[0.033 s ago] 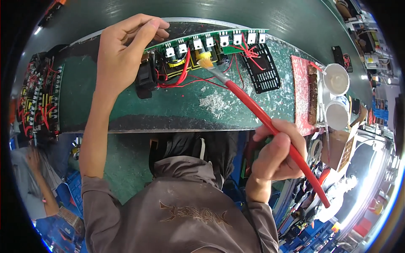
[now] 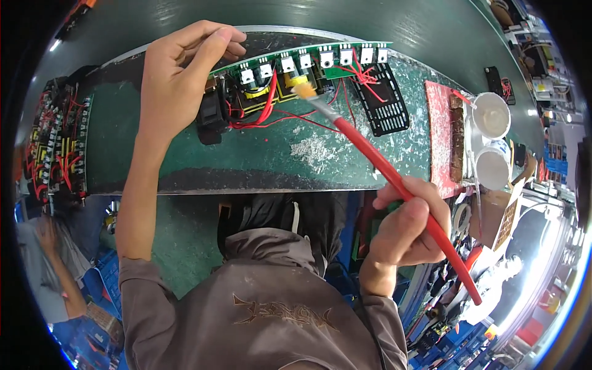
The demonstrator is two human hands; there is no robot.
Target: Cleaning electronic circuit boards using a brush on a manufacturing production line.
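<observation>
A long green circuit board (image 2: 336, 54) with a row of white-tabbed components leans across the far side of the bench. Below it sit yellow-wrapped transformers, red wires (image 2: 269, 102) and a black fan-like block (image 2: 213, 114). My left hand (image 2: 176, 77) is at the board's left end, fingers curled and pressed together against its far edge; their exact hold is partly hidden. In my right hand (image 2: 412, 223) is a long red-handled brush (image 2: 382, 161), gripped midway along the handle. Its pale bristles touch or hover just beside a yellow transformer (image 2: 296, 81); I cannot tell which.
A black slotted cover (image 2: 385, 105) lies beneath the board's right end. White flakes (image 2: 314, 153) cover part of the green bench. Two white tubs (image 2: 492, 117) stand right of a red panel (image 2: 439, 132). More wired boards (image 2: 58, 148) are stacked at left, near another person's arm (image 2: 58, 259).
The brush and my right hand have shifted slightly to the right. My left hand and the board have moved very slightly left.
</observation>
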